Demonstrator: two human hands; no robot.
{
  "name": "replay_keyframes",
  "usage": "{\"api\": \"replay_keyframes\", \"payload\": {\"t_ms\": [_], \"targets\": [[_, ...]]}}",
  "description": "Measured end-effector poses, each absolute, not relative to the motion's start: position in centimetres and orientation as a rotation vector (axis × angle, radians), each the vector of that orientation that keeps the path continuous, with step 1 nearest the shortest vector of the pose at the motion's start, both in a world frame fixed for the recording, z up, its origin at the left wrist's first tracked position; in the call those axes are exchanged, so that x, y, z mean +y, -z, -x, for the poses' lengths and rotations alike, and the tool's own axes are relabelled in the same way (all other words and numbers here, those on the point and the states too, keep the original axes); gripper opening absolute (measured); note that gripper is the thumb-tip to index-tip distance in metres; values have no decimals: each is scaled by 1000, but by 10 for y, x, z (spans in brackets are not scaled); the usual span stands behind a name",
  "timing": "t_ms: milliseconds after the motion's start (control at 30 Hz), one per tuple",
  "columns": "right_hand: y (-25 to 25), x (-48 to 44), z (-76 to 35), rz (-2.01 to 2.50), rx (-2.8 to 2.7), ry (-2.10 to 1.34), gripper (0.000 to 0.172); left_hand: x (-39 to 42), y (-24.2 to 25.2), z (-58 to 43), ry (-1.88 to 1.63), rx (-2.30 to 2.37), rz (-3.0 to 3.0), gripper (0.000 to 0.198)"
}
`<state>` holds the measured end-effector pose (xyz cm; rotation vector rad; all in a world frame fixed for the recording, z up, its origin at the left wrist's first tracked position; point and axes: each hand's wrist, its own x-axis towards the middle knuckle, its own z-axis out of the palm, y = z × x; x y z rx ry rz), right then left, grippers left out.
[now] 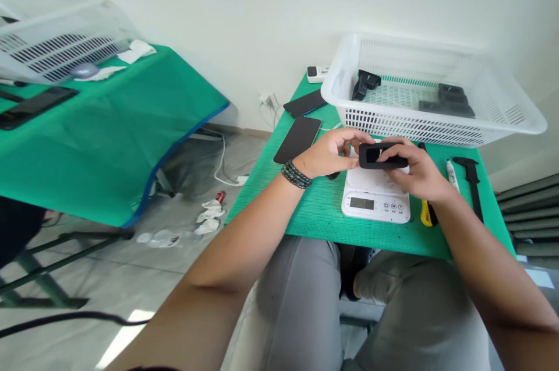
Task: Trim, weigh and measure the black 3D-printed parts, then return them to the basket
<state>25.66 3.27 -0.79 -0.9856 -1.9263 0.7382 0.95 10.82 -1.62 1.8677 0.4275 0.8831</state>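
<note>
Between my two hands is a black, hollow rectangular part [363, 162] with rounded corners, held over a white digital scale [375, 208]. My left hand [334, 152], with a beaded bracelet at the wrist, grips the part's left end between thumb and fingers. From the other side my right hand [414, 168] holds its right end, one finger reaching into the opening. Most of the weighing plate lies beneath the part and hands. A small dark object [332, 175] shows under my left hand; its kind cannot be made out.
Behind the scale stands a white plastic basket [406, 120] with several black parts [449, 100]. Two phones [298, 141] lie to the left. A yellow utility knife [426, 214], a marker [452, 175] and black calipers [473, 184] lie right. Another green-covered table [109, 144] stands far left.
</note>
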Motion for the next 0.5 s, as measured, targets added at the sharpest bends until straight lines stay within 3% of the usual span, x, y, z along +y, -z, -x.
{"api": "replay_keyframes", "payload": {"t_ms": [133,333,500], "targets": [[17,41,-263,1083,-2173,-515,23,109,20,-10,-853,546,-2096,45],[19,44,-266,1095,-2229,-504,23,109,18,-7,-807,632,-2335,61],[10,44,-267,1021,-1983,-477,18,112,17,-6,-996,714,-2134,49]]}}
